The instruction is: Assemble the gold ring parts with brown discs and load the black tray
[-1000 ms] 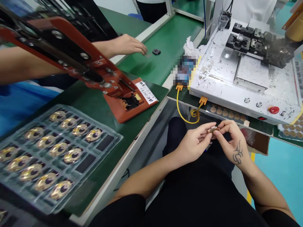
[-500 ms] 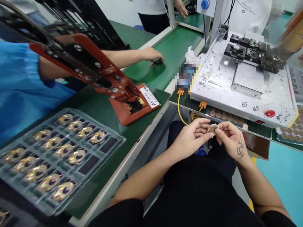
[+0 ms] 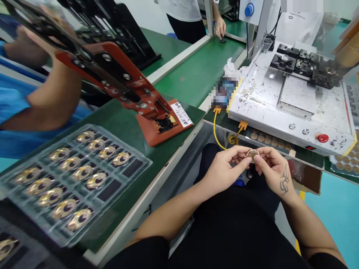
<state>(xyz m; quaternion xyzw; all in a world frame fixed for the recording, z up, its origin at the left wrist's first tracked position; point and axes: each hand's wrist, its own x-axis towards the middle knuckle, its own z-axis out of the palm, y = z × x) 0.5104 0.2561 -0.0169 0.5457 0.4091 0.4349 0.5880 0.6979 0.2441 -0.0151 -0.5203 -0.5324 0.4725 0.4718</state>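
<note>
A small round gold-rimmed part (image 3: 252, 153) is held up between both hands, over my lap. My left hand (image 3: 228, 164) grips its left side, thumb on the face and fingers curled behind. On the right side, my right hand (image 3: 270, 166) pinches it with thumb and fingers; a tattoo shows near that wrist. The fingertips cover part of the rim. Beyond the hands stands a white machine (image 3: 260, 114) with black fixtures (image 3: 303, 65) on top.
At left lies a clear tray (image 3: 109, 198) of gold parts, beside a red-brown hand press (image 3: 151, 140). A green conveyor (image 3: 182, 80) runs behind. A yellow cable (image 3: 215, 130) hangs before the machine. A blue-sleeved person is at far left; another person's hand (image 3: 220, 28) is at the back.
The blue-sleeved person's arm has drawn back from the conveyor to the left. The person at the back now reaches down to a small dark object. My left fingers have closed in around the round part.
</note>
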